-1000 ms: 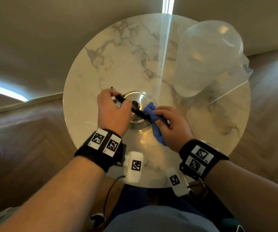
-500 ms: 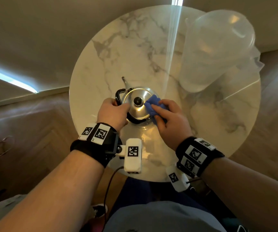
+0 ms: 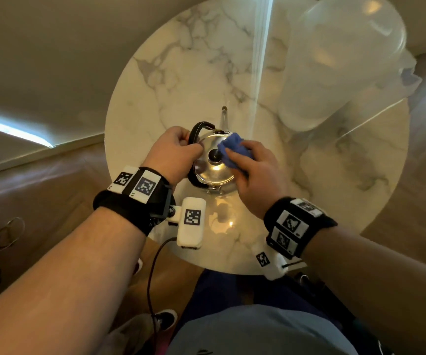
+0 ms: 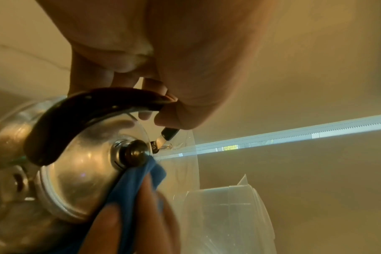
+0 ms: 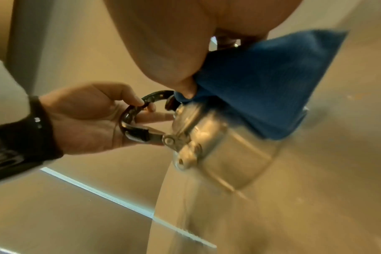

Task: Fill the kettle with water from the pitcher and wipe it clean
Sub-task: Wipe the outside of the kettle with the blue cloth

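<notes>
A shiny steel kettle [image 3: 213, 172] with a black knob on its lid stands on the round marble table [image 3: 181, 80], spout pointing away. My left hand [image 3: 174, 152] grips the kettle's black handle [image 3: 199, 129], swung over to the left side; the right wrist view shows the fingers curled round the handle [image 5: 139, 106]. My right hand [image 3: 252, 167] presses a bunched blue cloth [image 3: 232, 149] onto the lid right of the knob. In the left wrist view the cloth [image 4: 133, 182] touches the knob [image 4: 135, 153]. A clear plastic pitcher [image 3: 340, 62] stands at the far right.
The table sits by a beige wall, with wooden floor around it. My knees are under the table's near edge. A cable hangs from the left wrist camera [image 3: 191, 221]. A shoe [image 3: 164, 320] is on the floor below.
The handle has swung from across the lid over to the left side, held by my left hand. The cloth has moved from the kettle's near right side up onto the lid.
</notes>
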